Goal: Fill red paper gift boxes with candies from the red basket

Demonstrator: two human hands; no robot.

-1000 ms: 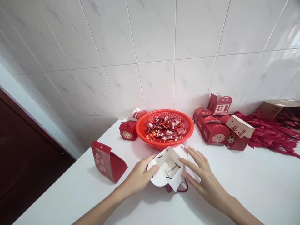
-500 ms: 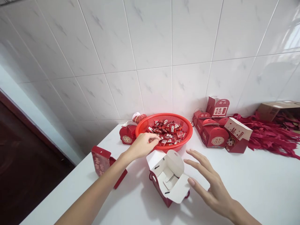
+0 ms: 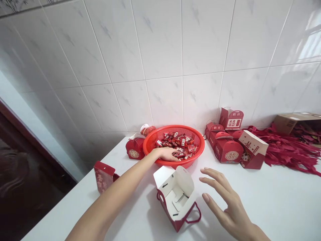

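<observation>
A red plastic basket (image 3: 200,149) holds a heap of small red wrapped packets (image 3: 184,140). My left hand (image 3: 169,154) reaches over its near rim, with fingertips down among the packets; whether they grip one is hidden. In front of the basket stands an open red box (image 3: 175,197) with white inner walls, its flaps up and a cord handle hanging out at the right. No packets show inside it. To the right of this box my right hand (image 3: 223,197) hovers with fingers spread, holding nothing and apart from the box.
Closed red boxes (image 3: 229,150) cluster at the right of the basket, beside dark red ribbons (image 3: 288,150) and a cardboard box (image 3: 293,122). Another red box (image 3: 135,147) sits left of the basket. A red box (image 3: 104,177) stands near the white table's left edge, partly behind my left forearm.
My left hand has moved right and deeper into the packets. The open box's right flap now stands more upright, and its cord handle shows. My right hand has drawn slightly away from the box.
</observation>
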